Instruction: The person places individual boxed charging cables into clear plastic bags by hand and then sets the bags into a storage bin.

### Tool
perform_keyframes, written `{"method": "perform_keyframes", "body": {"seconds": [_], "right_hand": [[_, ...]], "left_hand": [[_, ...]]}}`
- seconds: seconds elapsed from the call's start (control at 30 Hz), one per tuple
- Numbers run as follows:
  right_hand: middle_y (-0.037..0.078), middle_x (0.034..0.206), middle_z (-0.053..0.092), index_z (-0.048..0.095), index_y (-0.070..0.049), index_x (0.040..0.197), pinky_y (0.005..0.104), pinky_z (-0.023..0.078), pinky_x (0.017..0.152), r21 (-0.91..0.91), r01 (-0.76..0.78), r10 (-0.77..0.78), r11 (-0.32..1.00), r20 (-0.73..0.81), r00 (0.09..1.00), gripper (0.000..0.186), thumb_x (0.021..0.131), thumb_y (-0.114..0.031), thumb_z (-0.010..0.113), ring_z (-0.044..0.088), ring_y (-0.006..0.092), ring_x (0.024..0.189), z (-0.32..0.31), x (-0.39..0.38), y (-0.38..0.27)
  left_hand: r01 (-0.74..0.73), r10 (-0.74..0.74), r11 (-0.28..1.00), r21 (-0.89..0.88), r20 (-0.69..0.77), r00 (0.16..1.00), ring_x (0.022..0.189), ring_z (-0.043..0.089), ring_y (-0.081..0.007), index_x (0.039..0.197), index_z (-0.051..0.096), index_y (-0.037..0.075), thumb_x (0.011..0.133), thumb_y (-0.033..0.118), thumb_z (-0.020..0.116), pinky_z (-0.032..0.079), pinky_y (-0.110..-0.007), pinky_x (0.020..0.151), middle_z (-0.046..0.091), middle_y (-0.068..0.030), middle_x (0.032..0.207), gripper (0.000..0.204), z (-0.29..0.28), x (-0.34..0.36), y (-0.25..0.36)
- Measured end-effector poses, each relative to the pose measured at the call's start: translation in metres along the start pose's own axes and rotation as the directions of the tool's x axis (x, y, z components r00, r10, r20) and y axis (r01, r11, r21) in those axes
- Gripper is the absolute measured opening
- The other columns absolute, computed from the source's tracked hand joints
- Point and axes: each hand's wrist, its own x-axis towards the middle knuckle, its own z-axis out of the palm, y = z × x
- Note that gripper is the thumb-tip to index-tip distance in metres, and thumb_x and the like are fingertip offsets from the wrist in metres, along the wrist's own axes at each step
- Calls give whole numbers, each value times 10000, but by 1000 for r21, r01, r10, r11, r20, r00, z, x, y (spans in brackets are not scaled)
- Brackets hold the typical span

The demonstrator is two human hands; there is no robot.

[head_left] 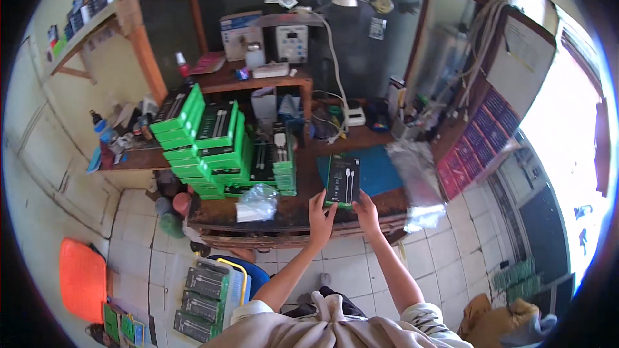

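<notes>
The blue mat [382, 169] offers passage between the held box [342, 182] and crumpled plastic [418, 171]; stacked green boxes [216, 153] block the left.

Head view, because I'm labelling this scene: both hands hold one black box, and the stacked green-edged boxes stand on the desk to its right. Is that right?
Not quite: the head view shows the stacked green-edged boxes on the desk to its left. The left hand and right hand do hold one black box.

It looks like a small electronics shop or workshop: a worn wooden bench [294, 211] carries stacks of green-and-black boxes [218, 134], a blue mat [380, 171] and a knobbed instrument [292, 44], while pale cables [482, 45] hang at the right.
</notes>
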Motion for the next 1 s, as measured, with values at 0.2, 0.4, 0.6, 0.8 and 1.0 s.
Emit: {"method": "perform_keyframes", "body": {"seconds": [0.2, 0.4, 0.6, 0.8, 1.0], "right_hand": [[110, 1049, 607, 500, 24, 1202, 272, 438, 795, -177, -167, 164, 970, -33, 986, 383, 847, -116, 532, 553, 124, 931, -51, 13, 24], [179, 1025, 599, 553, -10, 1138, 364, 426, 841, -491, -43, 22, 870, -50, 999, 396, 769, -135, 625, 561, 300, 952, -98, 36, 53], [160, 1094, 536, 598, -21, 1062, 431, 343, 934, -482, 210, -263, 851, -45, 964, 311, 752, -53, 588, 446, 338, 1054, -203, 60, 47], [163, 1148, 476, 498, -42, 1140, 454, 317, 934, -716, 126, -307, 686, -128, 943, 436, 723, -71, 621, 396, 346, 1092, -334, 95, 90], [163, 1077, 473, 481, 3, 1060, 452, 326, 907, -812, 145, -288, 565, -31, 957, 368, 760, -169, 608, 410, 342, 1051, -377, 106, 126]], "left_hand": [[182, -186, 980, 79, 57, 981, 1017, 511, -255, 1213, 470, -32, 839, 116, 600, 516, -330, 827, 462, -168, 1134, 422, 66, -12, -29], [22, -51, 891, 453, 53, 997, 1046, 423, -339, 1197, 497, -12, 782, 151, 641, 348, -448, 896, 469, -182, 1132, 468, 124, -22, -48], [-47, 104, 771, 635, -52, 993, 1084, 401, -328, 1232, 427, 30, 781, 122, 624, 327, -433, 919, 469, -168, 1125, 500, 195, -10, 12], [-327, 227, 900, 289, 331, 916, 1065, 432, -346, 1217, 410, 23, 750, 62, 605, 332, -424, 938, 456, -188, 1141, 507, 334, 19, 21], [-327, 159, 907, 266, 503, 850, 1088, 433, -336, 1202, 430, 39, 723, 62, 644, 357, -404, 948, 460, -164, 1133, 526, 434, -1, -3]]}}
